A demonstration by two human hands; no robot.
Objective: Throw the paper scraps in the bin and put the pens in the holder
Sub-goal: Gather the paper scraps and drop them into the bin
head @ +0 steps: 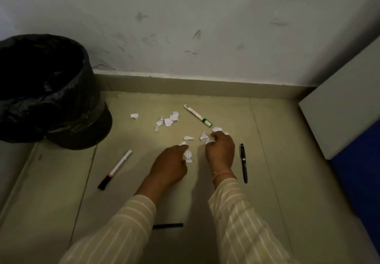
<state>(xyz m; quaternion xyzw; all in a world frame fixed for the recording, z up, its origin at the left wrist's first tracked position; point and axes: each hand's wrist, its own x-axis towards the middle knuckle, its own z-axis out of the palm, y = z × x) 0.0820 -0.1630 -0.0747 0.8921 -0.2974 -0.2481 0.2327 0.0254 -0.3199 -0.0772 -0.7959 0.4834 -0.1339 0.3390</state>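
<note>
On floor beside bin (61,74): right hand (221,150) fingers are closing on paper scraps (168,120); left hand (170,165) is pinching one. Most scraps, four pens (197,115) are lying uncollected; holder unseen.

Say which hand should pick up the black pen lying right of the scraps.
Right. The right hand is beside the black pen; the left hand would have to cross over. It seems to hold scraps already, though.

One head-worn wide-angle view, looking forward and steeply down at the floor (287,161) from close above; wall (205,27) and skirting across the top, both sleeved forearms entering from the bottom edge, edges bowed
</note>
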